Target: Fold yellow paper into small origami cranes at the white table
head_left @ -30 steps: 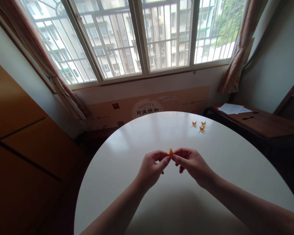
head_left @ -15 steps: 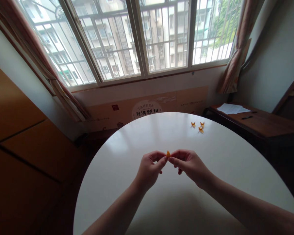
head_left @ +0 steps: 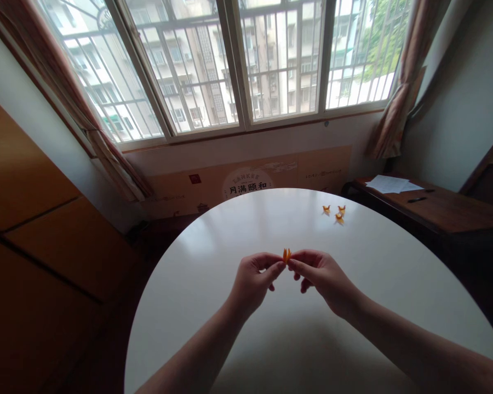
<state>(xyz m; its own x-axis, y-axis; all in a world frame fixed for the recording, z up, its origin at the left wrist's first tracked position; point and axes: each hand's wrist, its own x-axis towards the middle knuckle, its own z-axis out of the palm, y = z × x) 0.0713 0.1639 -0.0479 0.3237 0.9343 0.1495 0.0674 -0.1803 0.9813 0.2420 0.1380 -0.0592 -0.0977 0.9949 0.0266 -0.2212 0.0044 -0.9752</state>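
Between my two hands, above the middle of the white round table (head_left: 213, 241), is a small piece of folded orange paper (head_left: 286, 255) with narrow points standing up. My left hand (head_left: 257, 279) pinches its left side between thumb and forefinger. From the right, my right hand (head_left: 320, 273) pinches the other side the same way. The fingertips nearly meet and hide the paper's lower part. Farther back on the table stand three small folded orange paper birds: a left one (head_left: 326, 209), a right one (head_left: 342, 209) and a nearer one (head_left: 339, 218).
A dark wooden side table (head_left: 443, 205) at the right bears white paper sheets (head_left: 392, 184) and a small dark object (head_left: 417, 200). Beyond the round table are a printed cardboard panel (head_left: 205, 186) and a barred window (head_left: 279, 65). A wooden cabinet (head_left: 36, 219) stands at the left.
The top of the folded orange paper has spread from one point into separate upright points. Both hands keep their pinch. The view has shifted slightly.
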